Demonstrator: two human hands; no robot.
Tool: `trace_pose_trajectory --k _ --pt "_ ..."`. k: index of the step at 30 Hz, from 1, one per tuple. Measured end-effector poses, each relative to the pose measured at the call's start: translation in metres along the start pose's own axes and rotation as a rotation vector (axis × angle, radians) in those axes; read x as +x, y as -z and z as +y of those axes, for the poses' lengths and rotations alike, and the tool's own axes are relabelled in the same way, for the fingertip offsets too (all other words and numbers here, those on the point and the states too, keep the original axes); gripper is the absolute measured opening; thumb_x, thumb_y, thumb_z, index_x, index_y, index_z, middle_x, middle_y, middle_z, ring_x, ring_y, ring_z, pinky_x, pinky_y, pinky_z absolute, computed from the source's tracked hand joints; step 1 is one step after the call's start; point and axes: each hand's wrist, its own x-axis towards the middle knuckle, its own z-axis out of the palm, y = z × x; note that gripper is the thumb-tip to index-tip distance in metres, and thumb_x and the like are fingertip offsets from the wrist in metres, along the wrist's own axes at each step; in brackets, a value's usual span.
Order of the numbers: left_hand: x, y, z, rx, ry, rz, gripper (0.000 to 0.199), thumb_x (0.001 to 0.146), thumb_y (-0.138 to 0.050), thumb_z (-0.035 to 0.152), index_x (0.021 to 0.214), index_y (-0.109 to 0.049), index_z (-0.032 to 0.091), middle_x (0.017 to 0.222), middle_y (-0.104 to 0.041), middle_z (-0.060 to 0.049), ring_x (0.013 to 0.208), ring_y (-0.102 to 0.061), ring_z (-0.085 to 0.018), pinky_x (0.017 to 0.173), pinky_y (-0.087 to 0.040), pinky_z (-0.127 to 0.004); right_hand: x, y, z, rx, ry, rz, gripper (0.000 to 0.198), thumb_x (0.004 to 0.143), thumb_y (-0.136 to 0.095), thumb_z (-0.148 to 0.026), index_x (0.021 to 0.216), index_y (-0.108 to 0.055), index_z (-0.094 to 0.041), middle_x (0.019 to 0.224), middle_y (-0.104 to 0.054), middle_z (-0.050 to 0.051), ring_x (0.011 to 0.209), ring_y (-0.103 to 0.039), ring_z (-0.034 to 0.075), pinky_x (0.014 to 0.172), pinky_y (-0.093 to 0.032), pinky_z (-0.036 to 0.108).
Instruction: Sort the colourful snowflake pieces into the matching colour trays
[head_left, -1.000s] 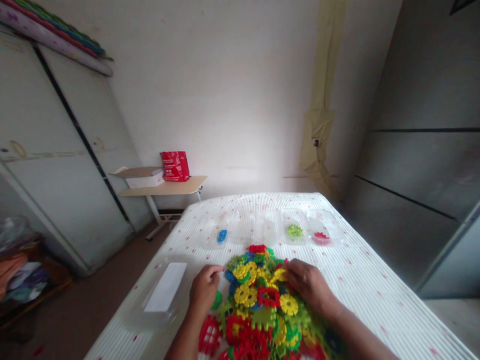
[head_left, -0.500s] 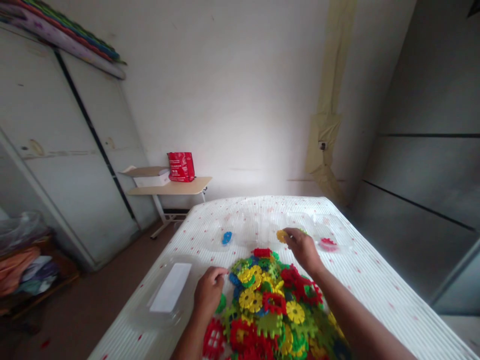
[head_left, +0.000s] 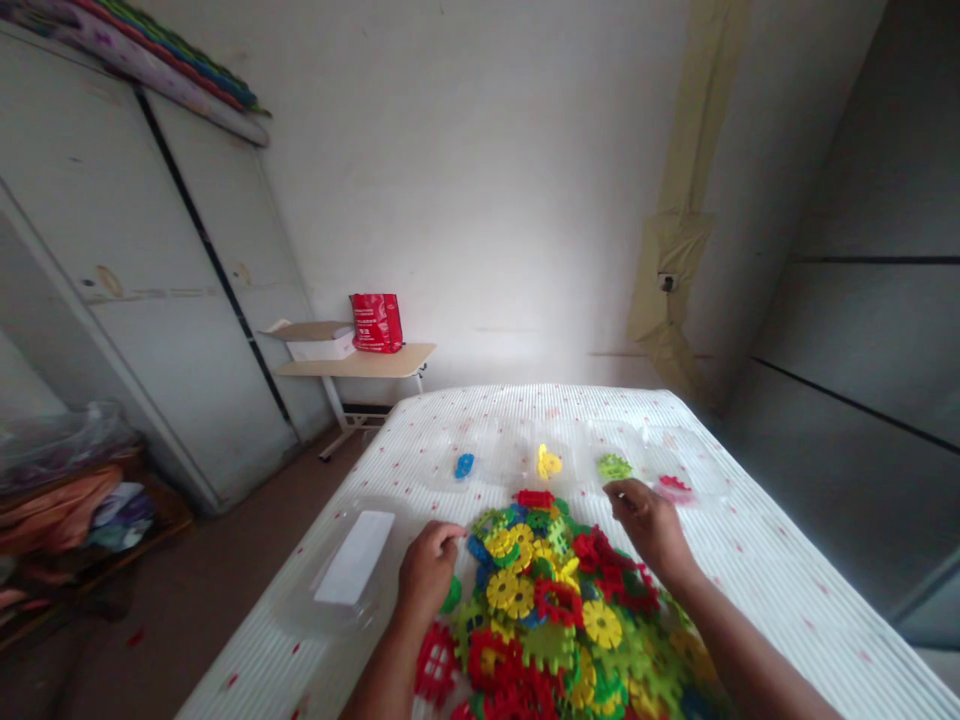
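A heap of interlocking plastic building pieces (head_left: pixel 551 632) in red, yellow, green and blue covers the near middle of the table. At its left edge rests my left hand (head_left: pixel 430 566), fingers curled together, with no piece visible in them. My right hand (head_left: pixel 646 520) hovers above the heap's far right side, loosely bent; thumb and forefinger are apart and nothing shows between them. Beyond the heap, clear plastic trays hold yellow pieces (head_left: pixel 550 461), a blue piece (head_left: pixel 464 466), green pieces (head_left: pixel 615 466) and a red piece (head_left: pixel 674 484). The yellow pieces lie left of my right hand.
A clear lid or tray with a white paper slip (head_left: pixel 355 557) lies on the left of the striped tablecloth (head_left: pixel 262 650). Behind stands a small side table (head_left: pixel 390 361) with a red bag (head_left: pixel 376 322) and a white box (head_left: pixel 321 346). Cabinets flank both sides.
The yellow flower-shaped piece has left my right hand and yellow pieces now sit in the middle tray. My right hand has moved right and nearer. The left hand stays by the heap.
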Motion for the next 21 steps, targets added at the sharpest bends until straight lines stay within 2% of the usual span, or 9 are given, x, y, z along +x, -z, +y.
trace_pose_trajectory --k 6,13,18,21 --pt "0.000 0.000 0.000 0.020 -0.013 0.004 0.023 0.073 -0.044 0.014 0.079 -0.066 0.019 0.084 -0.068 -0.003 0.083 -0.061 -0.015 0.079 -0.044 -0.026 -0.011 -0.002 0.000 -0.004 -0.017 -0.046 0.023 0.080 -0.041 -0.025 0.083 -0.063 -0.018 0.076 -0.068 0.006 0.064 -0.065 0.016 0.057 -0.048 0.025" --pt "-0.001 0.001 0.001 0.016 -0.010 -0.001 0.025 0.073 -0.043 0.013 0.079 -0.066 0.019 0.085 -0.068 -0.004 0.084 -0.061 -0.015 0.079 -0.044 -0.026 -0.017 -0.006 0.001 0.001 -0.001 -0.135 0.026 0.080 -0.040 -0.023 0.084 -0.065 -0.020 0.082 -0.070 0.005 0.076 -0.066 0.018 0.068 -0.050 0.027" --pt "-0.001 0.001 0.002 -0.011 -0.020 0.012 0.024 0.073 -0.044 0.014 0.078 -0.066 0.020 0.083 -0.068 -0.003 0.082 -0.061 -0.015 0.078 -0.044 -0.026 -0.013 -0.023 -0.007 0.010 -0.029 -0.241 0.032 0.082 -0.036 -0.023 0.089 -0.067 -0.020 0.092 -0.070 0.007 0.087 -0.064 0.019 0.079 -0.048 0.030" --pt "0.000 0.001 0.002 0.003 -0.012 0.005 0.023 0.073 -0.044 0.015 0.078 -0.066 0.020 0.084 -0.068 -0.003 0.083 -0.061 -0.015 0.079 -0.044 -0.026 -0.009 -0.035 -0.008 -0.040 -0.101 -0.318 0.031 0.082 -0.038 -0.023 0.093 -0.067 -0.020 0.094 -0.069 0.007 0.087 -0.064 0.019 0.079 -0.047 0.028"
